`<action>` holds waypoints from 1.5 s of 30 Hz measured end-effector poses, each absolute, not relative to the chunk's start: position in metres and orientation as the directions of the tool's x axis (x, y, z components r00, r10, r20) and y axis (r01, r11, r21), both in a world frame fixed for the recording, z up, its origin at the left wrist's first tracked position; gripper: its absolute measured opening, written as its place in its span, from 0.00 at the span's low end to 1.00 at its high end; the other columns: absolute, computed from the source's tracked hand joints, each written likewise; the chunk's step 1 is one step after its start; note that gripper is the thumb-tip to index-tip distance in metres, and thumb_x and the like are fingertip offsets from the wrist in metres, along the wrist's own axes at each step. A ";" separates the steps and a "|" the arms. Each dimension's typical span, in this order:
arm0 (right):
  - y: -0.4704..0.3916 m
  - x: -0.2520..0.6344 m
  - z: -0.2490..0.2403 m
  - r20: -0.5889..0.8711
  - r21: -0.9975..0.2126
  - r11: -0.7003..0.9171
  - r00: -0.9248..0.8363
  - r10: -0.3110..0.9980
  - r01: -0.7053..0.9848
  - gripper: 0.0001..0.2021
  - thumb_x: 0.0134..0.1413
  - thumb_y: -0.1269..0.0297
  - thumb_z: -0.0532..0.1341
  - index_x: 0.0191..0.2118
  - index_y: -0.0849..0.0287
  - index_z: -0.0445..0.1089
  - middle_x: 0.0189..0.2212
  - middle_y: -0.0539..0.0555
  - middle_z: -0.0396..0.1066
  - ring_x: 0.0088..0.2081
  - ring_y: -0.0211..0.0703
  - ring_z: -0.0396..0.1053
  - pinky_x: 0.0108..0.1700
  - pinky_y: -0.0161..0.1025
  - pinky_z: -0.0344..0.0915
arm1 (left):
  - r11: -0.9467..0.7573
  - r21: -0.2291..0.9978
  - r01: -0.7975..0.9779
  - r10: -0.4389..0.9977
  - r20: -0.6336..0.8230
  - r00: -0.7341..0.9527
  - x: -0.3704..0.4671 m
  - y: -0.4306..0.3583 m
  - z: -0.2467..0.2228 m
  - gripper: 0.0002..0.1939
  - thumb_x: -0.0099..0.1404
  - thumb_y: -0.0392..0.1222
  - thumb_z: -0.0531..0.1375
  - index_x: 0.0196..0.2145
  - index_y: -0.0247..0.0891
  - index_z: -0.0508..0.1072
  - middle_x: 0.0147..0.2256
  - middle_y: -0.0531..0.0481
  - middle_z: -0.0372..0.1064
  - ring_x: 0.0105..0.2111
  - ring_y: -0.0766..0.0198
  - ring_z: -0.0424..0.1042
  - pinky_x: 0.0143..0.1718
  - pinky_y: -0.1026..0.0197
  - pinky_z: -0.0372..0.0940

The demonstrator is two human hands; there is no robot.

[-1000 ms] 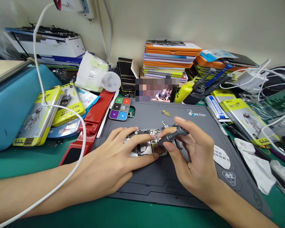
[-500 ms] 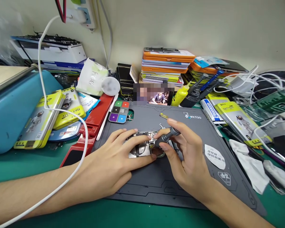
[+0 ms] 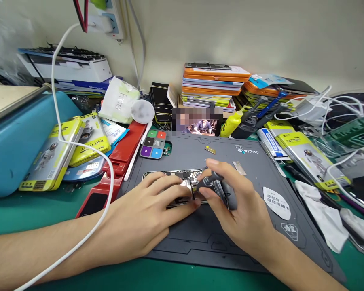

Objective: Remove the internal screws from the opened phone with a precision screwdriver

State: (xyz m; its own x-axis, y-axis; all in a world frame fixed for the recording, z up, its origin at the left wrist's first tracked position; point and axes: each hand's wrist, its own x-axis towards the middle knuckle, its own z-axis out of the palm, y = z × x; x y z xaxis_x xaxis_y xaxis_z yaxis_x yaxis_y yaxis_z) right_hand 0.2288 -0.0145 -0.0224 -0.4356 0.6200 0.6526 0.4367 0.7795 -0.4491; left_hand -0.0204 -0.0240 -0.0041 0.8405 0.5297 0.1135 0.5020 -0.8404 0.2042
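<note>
An opened phone point(image 3: 186, 176) lies on the dark grey mat point(image 3: 230, 246), its inner parts showing between my fingers. My left hand point(image 3: 153, 206) rests over the phone from the left, fingers spread across its frame and inside, steadying it. In my right hand point(image 3: 239, 198) is a dark grey screwdriver point(image 3: 210, 181), pinched between thumb and fingers and slanting down over the phone's right part. The driver's tip is hidden. Beyond my right hand lie a small gold-coloured piece point(image 3: 210, 150) and a small silvery strip point(image 3: 239, 168).
A coloured square tray point(image 3: 152, 144) sits at the mat's upper left, beside a red tool point(image 3: 124, 153). Behind stand a propped screen point(image 3: 203, 123), a yellow bottle point(image 3: 231, 123) and stacked boxes point(image 3: 215, 74). A white cable point(image 3: 111, 182) crosses above my left forearm.
The screwdriver has tilted and shifted slightly within my right hand. More of the phone's left end now shows, and the silvery strip has come into sight. The whole view has shifted a little.
</note>
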 end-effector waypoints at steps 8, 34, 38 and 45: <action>-0.017 0.229 -0.014 0.606 -0.504 0.757 -0.454 0.653 0.415 0.34 0.64 0.84 0.54 0.73 0.56 0.54 0.62 0.57 0.73 0.50 0.45 0.74 0.54 0.46 0.72 | -0.854 0.218 0.472 0.511 0.177 0.841 -0.019 -0.026 -0.005 0.27 0.75 0.30 0.54 0.69 0.41 0.65 0.63 0.48 0.70 0.68 0.51 0.58 0.67 0.47 0.51; -0.021 0.228 -0.019 0.565 -0.764 0.603 -0.212 0.797 0.230 0.35 0.69 0.81 0.58 0.73 0.47 0.52 0.53 0.58 0.73 0.50 0.43 0.77 0.51 0.45 0.80 | -0.669 0.571 0.475 0.684 0.225 0.694 -0.004 0.004 -0.002 0.05 0.77 0.36 0.60 0.42 0.43 0.76 0.39 0.57 0.78 0.37 0.65 0.78 0.38 0.64 0.65; -0.015 0.230 -0.022 0.660 -0.641 0.700 -0.240 0.712 0.314 0.39 0.64 0.85 0.60 0.74 0.50 0.52 0.60 0.61 0.68 0.53 0.43 0.76 0.54 0.46 0.78 | -0.905 0.240 0.350 0.424 0.463 0.778 -0.007 -0.007 0.000 0.07 0.76 0.34 0.58 0.43 0.38 0.77 0.44 0.49 0.82 0.35 0.61 0.78 0.35 0.57 0.66; -0.016 0.229 -0.032 0.620 -0.591 0.701 -0.332 0.711 0.399 0.43 0.62 0.86 0.62 0.76 0.52 0.49 0.68 0.63 0.64 0.59 0.49 0.75 0.57 0.48 0.78 | -0.912 0.177 0.370 0.410 0.445 0.796 -0.008 -0.008 -0.002 0.09 0.76 0.35 0.56 0.40 0.38 0.77 0.34 0.48 0.81 0.27 0.62 0.75 0.27 0.59 0.66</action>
State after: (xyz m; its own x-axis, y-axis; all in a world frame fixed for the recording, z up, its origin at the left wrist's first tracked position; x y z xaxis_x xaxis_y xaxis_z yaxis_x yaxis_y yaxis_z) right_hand 0.2294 -0.0164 -0.0315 -0.3324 0.7109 0.6197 0.3989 0.7014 -0.5907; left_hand -0.0084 -0.0079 -0.0023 0.7964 0.4097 0.4449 0.3704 -0.9119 0.1768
